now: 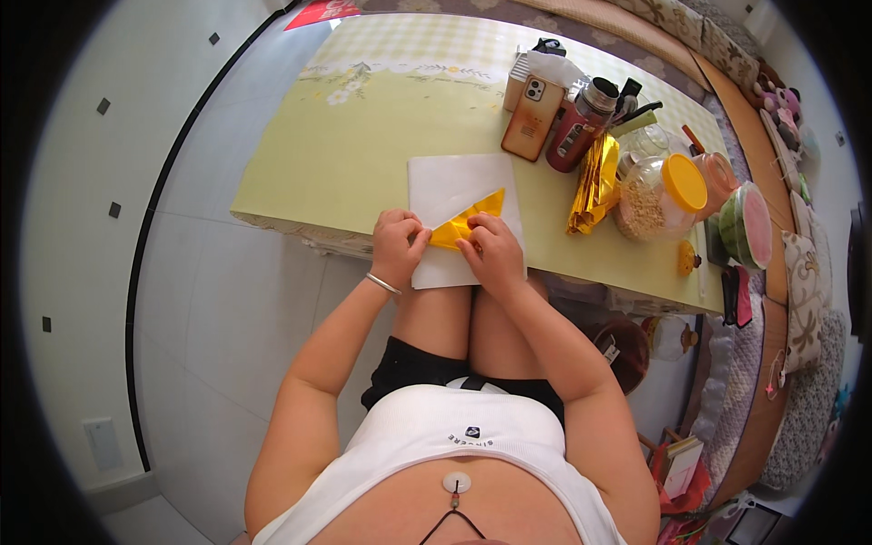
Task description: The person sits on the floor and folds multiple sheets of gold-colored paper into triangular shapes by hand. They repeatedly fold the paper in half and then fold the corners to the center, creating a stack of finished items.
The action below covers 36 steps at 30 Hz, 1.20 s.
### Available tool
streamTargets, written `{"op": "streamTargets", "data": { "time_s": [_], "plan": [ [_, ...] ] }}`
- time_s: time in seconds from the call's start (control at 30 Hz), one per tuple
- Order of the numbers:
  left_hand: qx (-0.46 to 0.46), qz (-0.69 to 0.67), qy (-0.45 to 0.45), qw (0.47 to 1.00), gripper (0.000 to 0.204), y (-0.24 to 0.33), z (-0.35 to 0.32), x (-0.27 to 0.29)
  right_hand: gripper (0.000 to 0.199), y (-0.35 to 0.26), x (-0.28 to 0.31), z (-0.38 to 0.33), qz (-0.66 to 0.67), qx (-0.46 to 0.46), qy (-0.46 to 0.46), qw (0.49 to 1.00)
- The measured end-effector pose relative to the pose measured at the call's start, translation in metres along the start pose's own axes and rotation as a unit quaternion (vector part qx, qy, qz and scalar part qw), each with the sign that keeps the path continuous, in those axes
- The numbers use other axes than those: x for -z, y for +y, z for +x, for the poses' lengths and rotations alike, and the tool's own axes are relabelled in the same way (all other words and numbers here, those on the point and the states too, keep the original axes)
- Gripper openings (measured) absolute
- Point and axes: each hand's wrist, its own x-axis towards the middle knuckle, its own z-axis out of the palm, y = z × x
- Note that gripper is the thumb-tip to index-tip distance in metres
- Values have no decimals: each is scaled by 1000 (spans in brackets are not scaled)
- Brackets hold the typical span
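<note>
A: Yellow-green tablecloth (363, 136) on a low table, pale tiled floor to the left, clutter on the right: phone (533, 118), red flask (579, 136), gold foil pouch (595, 182), jar with an orange lid (663, 195).

B: Hands?

A: Both on the yellow paper (468, 221), which lies on a white sheet (459, 182) at the near table edge. Left hand (398, 247) pinches its lower-left corner; right hand (493, 252) presses its near edge, fingers curled.

B: Orientation?

A: Long axis runs diagonally, low by the left hand, rising up and right. Paper sits just beyond both hands, between them; both equally near.
</note>
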Motion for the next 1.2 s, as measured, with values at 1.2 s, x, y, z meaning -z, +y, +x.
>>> {"op": "streamTargets", "data": {
  "time_s": [1.2],
  "plan": [
    [20,170,12,985,16,19,-2,-13,41,-2,-8,-1,-139,74,-4,987]
  ]
}}
